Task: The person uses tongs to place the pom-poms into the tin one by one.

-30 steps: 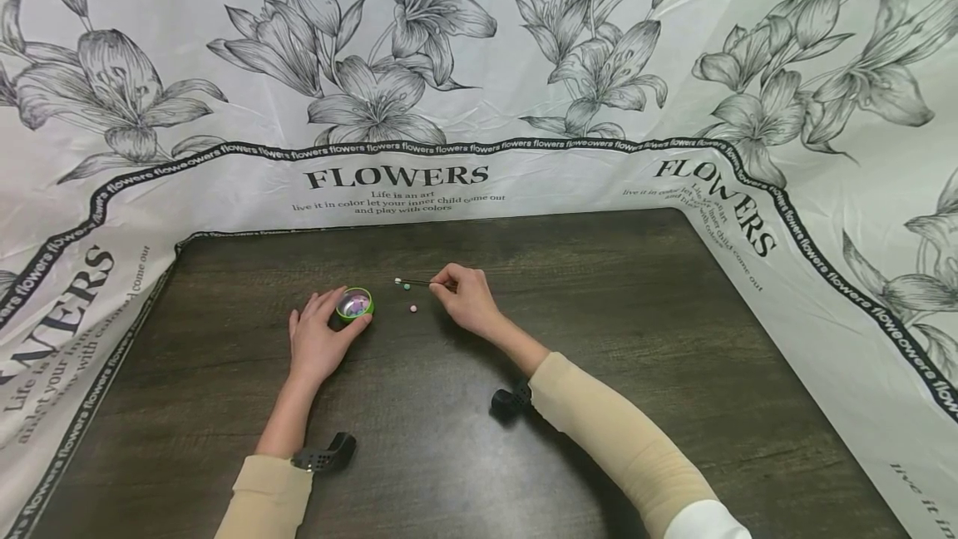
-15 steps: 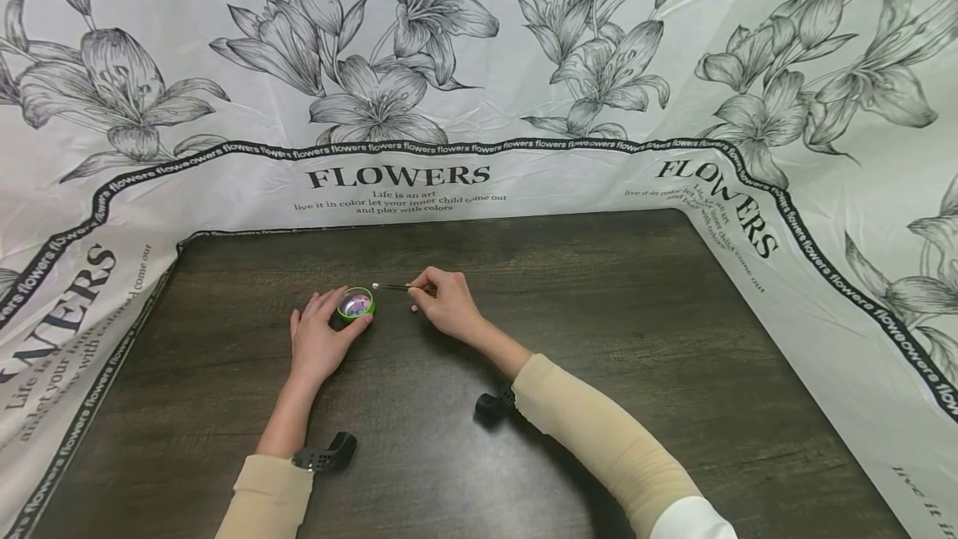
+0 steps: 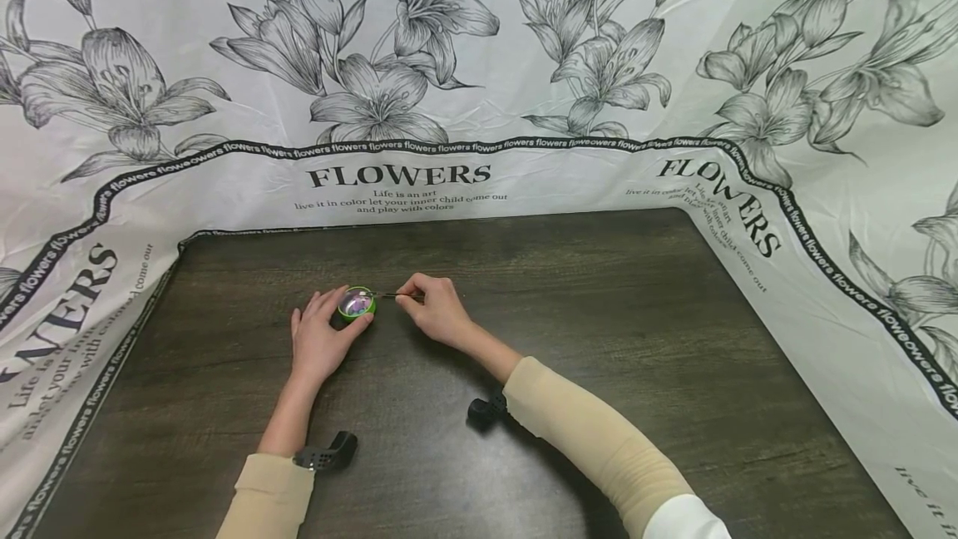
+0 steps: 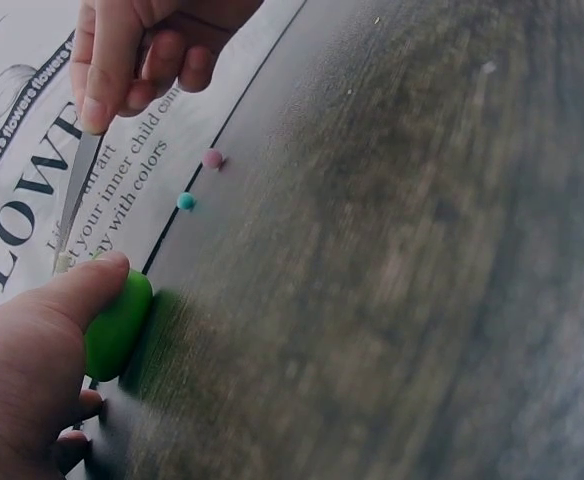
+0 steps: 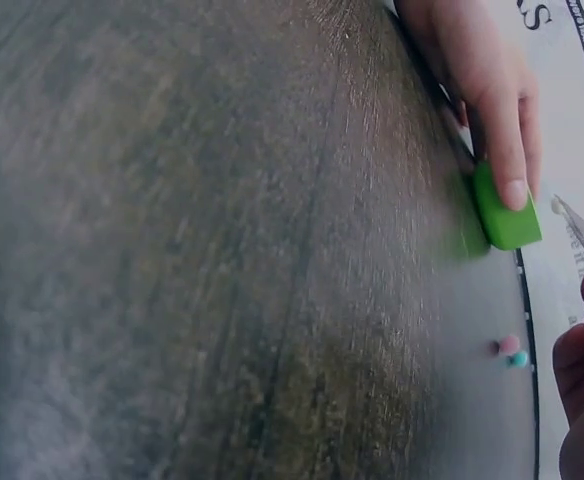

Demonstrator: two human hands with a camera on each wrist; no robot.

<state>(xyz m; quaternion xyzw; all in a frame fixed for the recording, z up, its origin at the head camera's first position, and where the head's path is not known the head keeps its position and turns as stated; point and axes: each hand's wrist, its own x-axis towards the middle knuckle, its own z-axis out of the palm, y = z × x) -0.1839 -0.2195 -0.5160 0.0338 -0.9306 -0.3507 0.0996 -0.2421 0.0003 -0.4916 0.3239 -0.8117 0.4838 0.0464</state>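
Note:
My left hand [image 3: 318,343] grips a small round green container [image 3: 356,304] between thumb and fingers on the dark table [image 3: 599,339]. My right hand [image 3: 436,310] pinches thin metal tweezers [image 3: 392,295] whose tip reaches over the container's shiny open top. In the left wrist view the tweezers [image 4: 72,210] point down at the container [image 4: 117,325], with something small and pale at the tip. A pink bead [image 4: 212,158] and a teal bead [image 4: 185,201] lie on the table beyond it. In the head view my right hand hides both beads.
A white cloth printed with grey lilies and the word FLOWERS [image 3: 397,175] rises round the table at the back, left and right. Black wrist camera mounts [image 3: 325,452] sit at both forearms. Bare dark wood stretches to the right and towards me.
My right hand has moved left with the tweezers, from beside the loose beads to over the green container. My left hand and the container have stayed put.

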